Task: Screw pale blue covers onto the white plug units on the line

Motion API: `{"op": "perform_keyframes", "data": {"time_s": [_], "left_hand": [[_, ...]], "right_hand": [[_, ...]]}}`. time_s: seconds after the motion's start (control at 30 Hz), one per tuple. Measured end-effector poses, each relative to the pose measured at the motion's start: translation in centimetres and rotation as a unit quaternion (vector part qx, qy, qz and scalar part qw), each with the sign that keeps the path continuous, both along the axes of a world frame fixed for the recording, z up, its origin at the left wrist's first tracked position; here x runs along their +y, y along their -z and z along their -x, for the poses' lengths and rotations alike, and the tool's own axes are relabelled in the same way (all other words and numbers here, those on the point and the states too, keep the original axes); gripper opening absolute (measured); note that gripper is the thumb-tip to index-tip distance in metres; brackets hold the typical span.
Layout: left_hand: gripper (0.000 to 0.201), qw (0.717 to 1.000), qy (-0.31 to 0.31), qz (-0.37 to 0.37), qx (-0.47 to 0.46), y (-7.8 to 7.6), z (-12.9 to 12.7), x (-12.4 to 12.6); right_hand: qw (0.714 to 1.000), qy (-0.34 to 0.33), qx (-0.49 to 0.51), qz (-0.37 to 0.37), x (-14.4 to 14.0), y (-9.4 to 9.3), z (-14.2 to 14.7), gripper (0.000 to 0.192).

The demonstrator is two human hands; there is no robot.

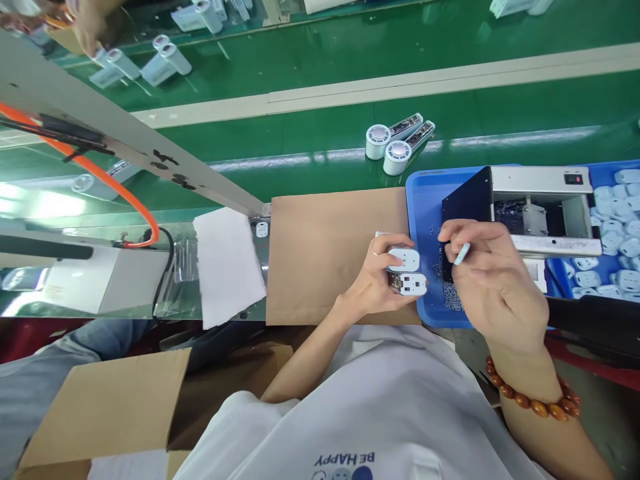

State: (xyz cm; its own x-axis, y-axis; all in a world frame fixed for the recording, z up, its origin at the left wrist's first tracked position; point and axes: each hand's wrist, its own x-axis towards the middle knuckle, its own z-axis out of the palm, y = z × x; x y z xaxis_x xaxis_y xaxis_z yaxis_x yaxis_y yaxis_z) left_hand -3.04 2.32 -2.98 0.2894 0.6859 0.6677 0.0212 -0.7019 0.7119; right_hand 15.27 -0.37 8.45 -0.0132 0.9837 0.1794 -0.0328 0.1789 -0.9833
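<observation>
My left hand (376,279) grips two small white devices (407,272) side by side over the right edge of a brown cardboard sheet (320,253). Their end faces point right. My right hand (493,283) hovers just right of them, above a blue tray (425,200), and pinches a thin pale blue stick-like tool (462,254) between thumb and fingers. A brown bead bracelet (533,402) circles my right wrist.
A grey metal machine (540,193) with a black panel stands in the blue tray, with several pale blue caps (613,207) beside it. Two more devices (397,141) lie on the green conveyor (320,100). White paper (227,267) lies left; an open carton (105,407) sits below.
</observation>
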Motion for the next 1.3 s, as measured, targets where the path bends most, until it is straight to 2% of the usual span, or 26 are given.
{"op": "perform_keyframes", "data": {"time_s": [0.1,0.23,0.37,0.53,0.63,0.77,0.87,0.97,1.07,1.2,1.27,1.3], "left_hand": [[0.067,0.999,-0.002,-0.004,0.033,-0.5,-0.8,0.1],[0.065,0.999,-0.021,-0.007,0.030,-0.4,-1.1,0.1],[0.080,1.000,-0.013,-0.017,0.004,0.3,-1.1,0.2],[0.078,0.999,0.006,-0.018,-0.033,0.4,-1.4,0.5],[0.077,0.999,0.012,0.000,-0.034,0.2,-1.8,0.4],[0.074,0.999,-0.005,0.015,-0.041,0.6,-2.3,0.1],[0.080,0.999,-0.006,0.017,-0.026,0.8,-2.3,0.0],[0.090,1.000,0.002,-0.009,-0.011,0.9,-2.0,0.1],[0.097,0.999,0.017,-0.023,-0.024,1.1,-1.8,0.2],[0.094,0.999,0.019,-0.020,-0.028,1.5,-1.8,0.1],[0.090,1.000,0.010,-0.010,-0.002,1.4,-1.9,0.0],[0.087,1.000,0.003,-0.004,0.007,1.3,-1.9,-0.1]], "right_hand": [[1.000,0.019,0.002,0.008,-0.8,-1.0,-0.6,0.017],[0.995,0.074,-0.068,-0.006,-1.4,-1.3,-0.6,0.021],[0.991,0.041,-0.130,0.015,-2.0,-1.2,-0.9,0.029],[0.983,0.046,-0.179,0.009,-2.6,-1.7,-1.0,0.014],[0.986,0.043,-0.159,0.015,-2.8,-1.8,-0.8,0.017],[0.989,-0.009,-0.143,0.042,-3.2,-1.8,-0.6,0.031],[0.990,-0.005,-0.127,0.054,-3.7,-1.6,-0.1,0.021],[0.994,0.004,-0.066,0.086,-3.8,-1.1,0.3,0.007],[0.993,-0.007,-0.039,0.113,-3.3,-0.7,0.0,0.018],[0.985,-0.076,-0.026,0.153,-2.6,-1.1,-0.7,0.026],[0.987,-0.066,-0.068,0.127,-3.1,-1.2,-0.3,0.023],[0.990,-0.030,-0.103,0.094,-3.7,-1.0,0.1,0.020]]}}
